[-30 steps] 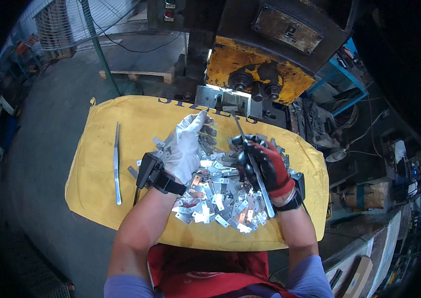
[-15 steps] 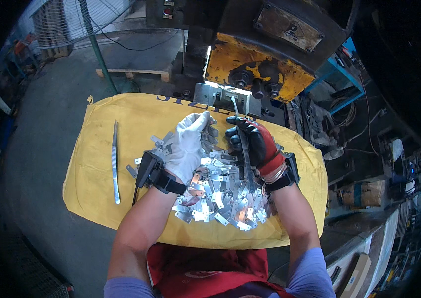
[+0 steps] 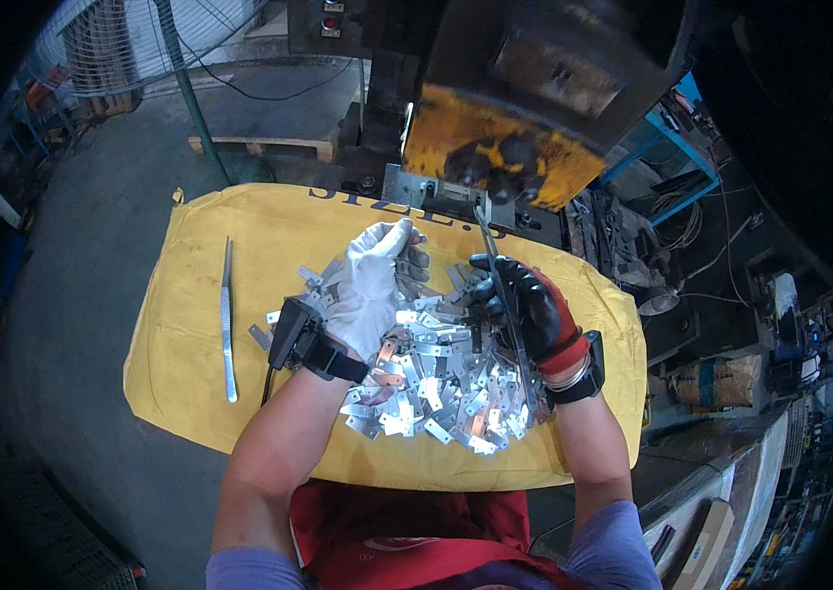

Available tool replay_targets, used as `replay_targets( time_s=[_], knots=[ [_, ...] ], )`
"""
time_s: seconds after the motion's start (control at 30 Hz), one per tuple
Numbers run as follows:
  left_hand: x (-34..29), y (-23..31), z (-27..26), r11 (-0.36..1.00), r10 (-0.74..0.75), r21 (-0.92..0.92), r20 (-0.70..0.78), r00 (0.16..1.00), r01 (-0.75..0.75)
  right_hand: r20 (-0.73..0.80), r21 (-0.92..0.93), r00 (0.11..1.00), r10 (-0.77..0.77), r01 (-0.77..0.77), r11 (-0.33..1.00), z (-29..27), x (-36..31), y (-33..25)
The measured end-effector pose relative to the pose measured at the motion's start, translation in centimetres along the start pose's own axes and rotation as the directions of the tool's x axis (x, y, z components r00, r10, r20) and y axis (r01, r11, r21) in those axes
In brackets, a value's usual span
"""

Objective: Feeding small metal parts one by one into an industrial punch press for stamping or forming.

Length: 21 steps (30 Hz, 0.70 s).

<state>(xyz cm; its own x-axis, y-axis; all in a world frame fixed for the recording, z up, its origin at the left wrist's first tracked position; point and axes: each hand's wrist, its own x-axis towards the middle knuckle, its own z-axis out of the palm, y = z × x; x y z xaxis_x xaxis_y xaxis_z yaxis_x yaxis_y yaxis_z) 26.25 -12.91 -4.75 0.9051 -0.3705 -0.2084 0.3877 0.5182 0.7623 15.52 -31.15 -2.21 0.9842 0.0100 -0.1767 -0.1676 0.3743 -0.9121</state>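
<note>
My left hand (image 3: 373, 280), in a white glove with grey fingertips, is closed above a pile of small metal plates (image 3: 426, 359). Between its thumb and fingers shows what looks like the edge of one small metal plate (image 3: 420, 239). My right hand (image 3: 527, 307), in a black and red glove, is wrapped round long dark tweezers (image 3: 503, 280). Their tips point away from me, toward the die (image 3: 456, 197) of a press. Whether anything sits between the tips is too small to tell. The plates are flat and silvery with holes, a few of them copper-coloured.
A second pair of tweezers (image 3: 228, 324), silver, lies at the left on the yellow sheet (image 3: 180, 364) under the pile. Beyond the sheet stands the press, its worn yellow ram (image 3: 466, 123) over the die. A green post (image 3: 185, 93) rises at the back left.
My right hand has drawn back toward me and to the right with the tweezers, whose tips have left the die. The press ram has shifted and looks blurred. My left hand has hardly moved.
</note>
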Motion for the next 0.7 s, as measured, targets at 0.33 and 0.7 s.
replay_targets(
  time_s=[0.33, 0.7],
  knots=[
    [-0.5, 0.4, 0.7, 0.999, -0.051, 0.000, -0.016, 0.999, 0.051, 0.025, -0.228, 0.999, -0.026, 0.031, 0.973, -0.1, 1.8, -0.4],
    [-2.1, 1.6, 1.3, 0.992, 0.081, 0.078, 0.192, 0.978, -0.098, 0.038, -0.067, 0.987, -0.156, 0.158, 0.985, -0.7, 2.9, -0.6]
  ],
)
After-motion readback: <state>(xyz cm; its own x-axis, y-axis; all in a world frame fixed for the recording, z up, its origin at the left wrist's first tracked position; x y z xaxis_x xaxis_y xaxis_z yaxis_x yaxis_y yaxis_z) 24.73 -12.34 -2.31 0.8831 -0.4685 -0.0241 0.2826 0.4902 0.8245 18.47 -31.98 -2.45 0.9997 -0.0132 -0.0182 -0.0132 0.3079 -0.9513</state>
